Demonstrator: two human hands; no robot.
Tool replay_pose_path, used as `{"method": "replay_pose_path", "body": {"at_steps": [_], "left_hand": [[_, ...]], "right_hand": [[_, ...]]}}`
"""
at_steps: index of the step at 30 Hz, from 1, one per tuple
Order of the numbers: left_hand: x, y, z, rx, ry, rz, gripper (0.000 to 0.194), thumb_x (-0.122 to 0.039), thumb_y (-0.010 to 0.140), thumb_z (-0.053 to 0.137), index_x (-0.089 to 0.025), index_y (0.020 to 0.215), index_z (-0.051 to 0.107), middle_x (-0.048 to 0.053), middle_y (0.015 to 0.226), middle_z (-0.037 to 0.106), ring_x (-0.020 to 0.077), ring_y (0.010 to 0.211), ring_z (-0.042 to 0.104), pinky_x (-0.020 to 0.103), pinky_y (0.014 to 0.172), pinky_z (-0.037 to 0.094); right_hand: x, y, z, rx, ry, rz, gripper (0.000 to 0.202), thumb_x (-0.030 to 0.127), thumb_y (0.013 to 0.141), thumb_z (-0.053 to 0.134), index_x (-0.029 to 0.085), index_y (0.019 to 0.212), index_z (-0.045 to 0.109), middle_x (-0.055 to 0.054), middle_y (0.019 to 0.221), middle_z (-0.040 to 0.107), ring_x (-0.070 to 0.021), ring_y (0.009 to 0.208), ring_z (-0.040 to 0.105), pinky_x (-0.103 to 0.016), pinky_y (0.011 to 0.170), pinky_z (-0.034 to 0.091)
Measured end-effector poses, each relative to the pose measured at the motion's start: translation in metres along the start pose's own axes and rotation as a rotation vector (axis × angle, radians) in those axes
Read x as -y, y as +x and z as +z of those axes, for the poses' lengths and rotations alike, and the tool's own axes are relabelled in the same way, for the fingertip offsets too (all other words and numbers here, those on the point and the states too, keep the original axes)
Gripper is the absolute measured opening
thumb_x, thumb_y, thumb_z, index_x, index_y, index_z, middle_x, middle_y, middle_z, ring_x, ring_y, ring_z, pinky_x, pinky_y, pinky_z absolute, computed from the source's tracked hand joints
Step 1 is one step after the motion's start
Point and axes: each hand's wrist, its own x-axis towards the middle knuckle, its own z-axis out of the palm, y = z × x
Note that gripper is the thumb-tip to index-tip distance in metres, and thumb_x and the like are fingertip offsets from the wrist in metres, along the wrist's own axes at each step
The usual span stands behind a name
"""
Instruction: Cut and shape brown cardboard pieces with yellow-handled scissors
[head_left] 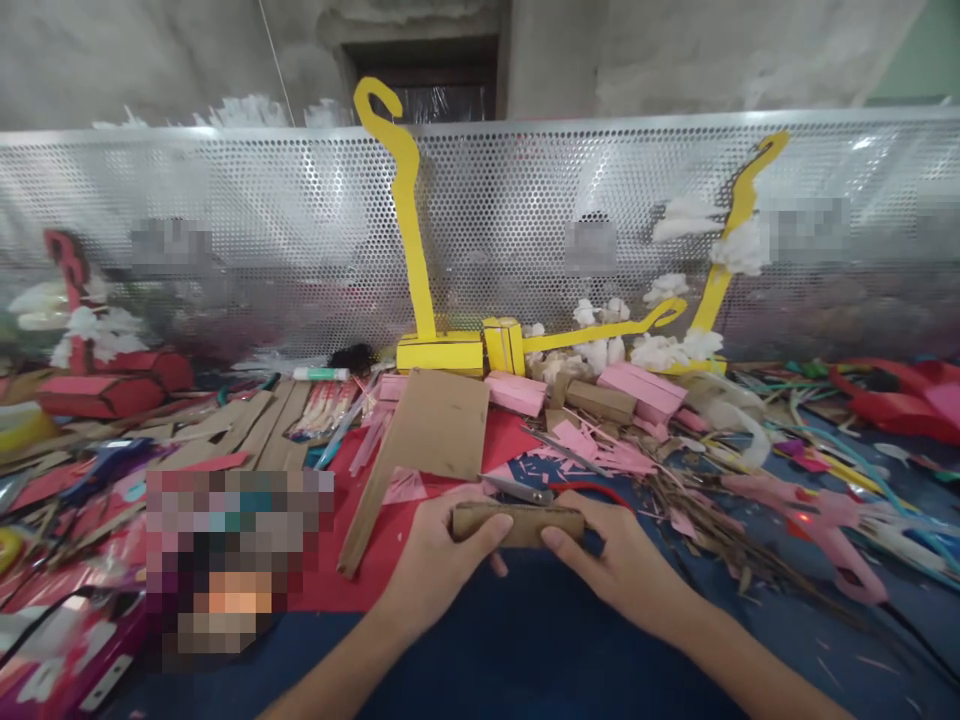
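A folded piece of brown cardboard [525, 518] is held level between my hands, low in the middle of the view. My left hand [450, 540] grips its left end, thumb across the near face. On the right end my right hand [596, 540] closes the same way, its thumb pressed near the middle. Just behind the piece lie scissors [536, 492] with red handles, partly hidden by my right hand. Beyond them a flat cardboard sheet [442, 425] rests on red paper [330, 545].
A pink glue gun [814, 525] with a lit red light lies at right, its cord trailing. Yellow hooked paper figures [412, 230] stand before a perforated metal panel [247, 240]. Pink paper boxes [517, 392], paper scraps and cardboard strips [262, 425] crowd the table. A red figure [105, 395] stands far left.
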Motion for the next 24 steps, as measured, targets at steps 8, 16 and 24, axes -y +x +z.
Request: {"method": "replay_pose_path", "body": {"at_steps": [8,16,24], "left_hand": [[0.002,-0.007,0.005,0.073,0.264,0.082,0.022,-0.041,0.09,0.066,-0.02,0.092,0.074,0.001,0.066,0.069,0.0169,0.059,0.063,0.026,0.059,0.045],[-0.02,0.009,-0.037,-0.282,0.451,0.265,0.033,-0.042,0.098,0.05,-0.021,0.091,0.075,0.005,0.09,0.079,0.0223,0.085,0.072,0.027,0.075,0.049],[0.02,0.05,-0.119,-0.599,0.491,0.187,0.047,-0.05,0.079,0.071,-0.014,0.109,0.068,0.017,0.109,0.074,0.0291,0.096,0.069,0.039,0.087,0.05]], "right_hand": [[-0.003,0.001,-0.003,0.069,0.207,-0.099,0.015,0.036,0.098,0.058,0.024,0.103,0.066,-0.005,0.094,0.071,-0.0224,0.086,0.066,-0.033,0.079,0.052],[0.001,-0.002,0.001,0.16,0.104,-0.119,0.011,0.033,0.097,0.057,0.024,0.094,0.063,0.0,0.083,0.067,-0.0184,0.075,0.06,-0.03,0.069,0.046],[-0.008,0.004,-0.009,0.028,-0.181,-0.19,0.018,0.028,0.101,0.049,0.023,0.1,0.066,-0.006,0.101,0.07,-0.0221,0.094,0.064,-0.035,0.085,0.049]]}}
